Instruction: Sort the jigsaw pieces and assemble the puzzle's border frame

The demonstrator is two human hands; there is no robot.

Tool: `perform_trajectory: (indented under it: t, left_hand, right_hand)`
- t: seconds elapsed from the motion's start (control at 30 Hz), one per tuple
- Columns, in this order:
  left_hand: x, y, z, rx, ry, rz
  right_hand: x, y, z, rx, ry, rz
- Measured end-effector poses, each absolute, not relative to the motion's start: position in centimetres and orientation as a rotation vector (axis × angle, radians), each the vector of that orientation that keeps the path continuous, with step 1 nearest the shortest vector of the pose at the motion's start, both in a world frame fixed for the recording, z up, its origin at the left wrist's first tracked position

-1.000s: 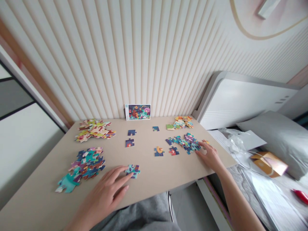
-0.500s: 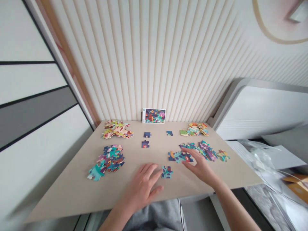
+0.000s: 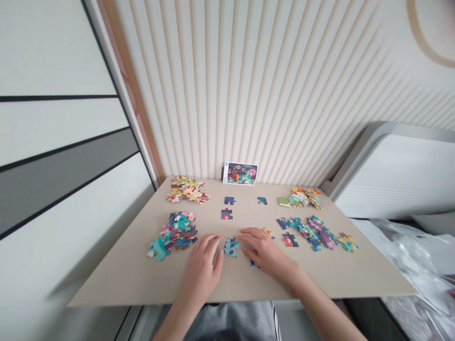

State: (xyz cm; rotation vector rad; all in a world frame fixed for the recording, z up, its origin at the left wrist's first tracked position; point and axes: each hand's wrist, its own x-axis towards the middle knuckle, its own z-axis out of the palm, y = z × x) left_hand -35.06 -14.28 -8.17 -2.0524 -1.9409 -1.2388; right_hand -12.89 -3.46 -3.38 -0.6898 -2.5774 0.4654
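Note:
A teal jigsaw piece with dark marks (image 3: pixel 232 247) lies on the table between my two hands. My left hand (image 3: pixel 203 265) rests on its left, thumb apart from the fingers, holding nothing. My right hand (image 3: pixel 265 251) reaches in from the right, its fingers stretched out and their tips at that piece's right edge; whether they touch it I cannot tell. Another blue jigsaw piece (image 3: pixel 254 264) shows partly from under my right hand. Just behind that hand, an orange-yellow piece (image 3: pixel 269 233) is half hidden. A piece with a red figure (image 3: pixel 290 240) lies to its right.
A picture card (image 3: pixel 240 174) leans against the ribbed wall. Several loose pieces, one a dark blue piece (image 3: pixel 226 214), lie before it. Piles of pieces stand at back left (image 3: pixel 188 190), front left (image 3: pixel 174 237), back right (image 3: pixel 304 197) and right (image 3: pixel 316 232).
My right hand has moved left from the right-hand pieces, and the teal piece now lies between my hands. My left hand has shifted slightly left of it. The view has turned a little left.

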Motion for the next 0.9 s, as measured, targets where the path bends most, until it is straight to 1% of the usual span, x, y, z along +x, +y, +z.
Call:
perform_trajectory:
  t: [0.17,0.4,0.73,0.9]
  left_hand:
    - [-34.7,-14.4,-8.0,-2.166,-1.970,-1.056]
    - [-34.4,-14.5,-6.8,-2.288,-1.910,-0.920]
    - [-34.5,-14.4,-7.3,-2.298,-1.911,-1.065]
    - [-34.4,-14.3,-7.2,-2.323,-1.855,-0.980]
  right_hand:
    - [-8.9,-5.8,-2.6,-0.856,-2.568,0.379]
    - [-6.9,-7.5,-4.8,-0.871,-2.504,0.419]
    - [-7.2,-7.7,-5.9,-0.943,-2.395,0.453]
    - [-7.1,-7.7,-6.3,-0.964,-2.369,0.441]
